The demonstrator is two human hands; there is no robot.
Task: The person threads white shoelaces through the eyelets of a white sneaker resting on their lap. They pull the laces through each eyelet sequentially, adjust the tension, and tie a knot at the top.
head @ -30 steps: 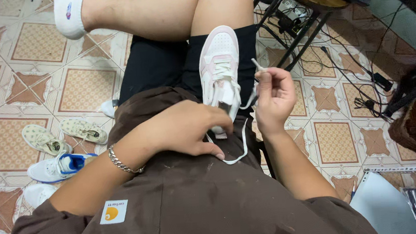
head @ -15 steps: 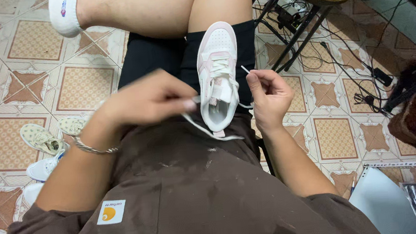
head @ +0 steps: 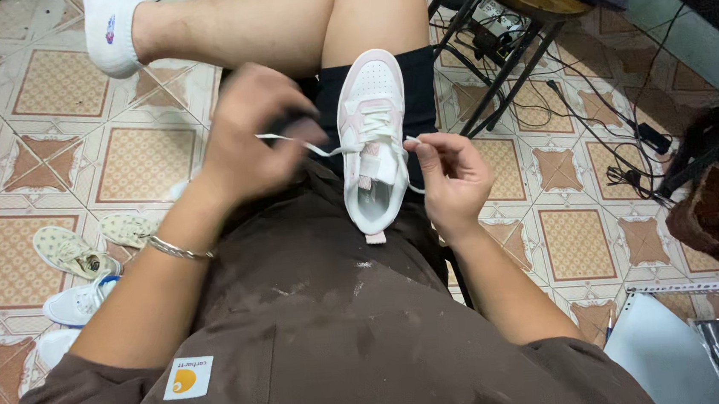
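Item: white-and-pink sneaker, resting on lap. Left hand grip pinched on white lace, drawn taut; right hand grip pinched on lace tip. Advice: even tension both sides.

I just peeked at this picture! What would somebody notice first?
A white and pink sneaker lies on the person's lap, in the middle. The left hand pulls a white lace out sideways, while the right hand pinches the other lace end beside the shoe. More shoes lie on the patterned floor tiles to the left.
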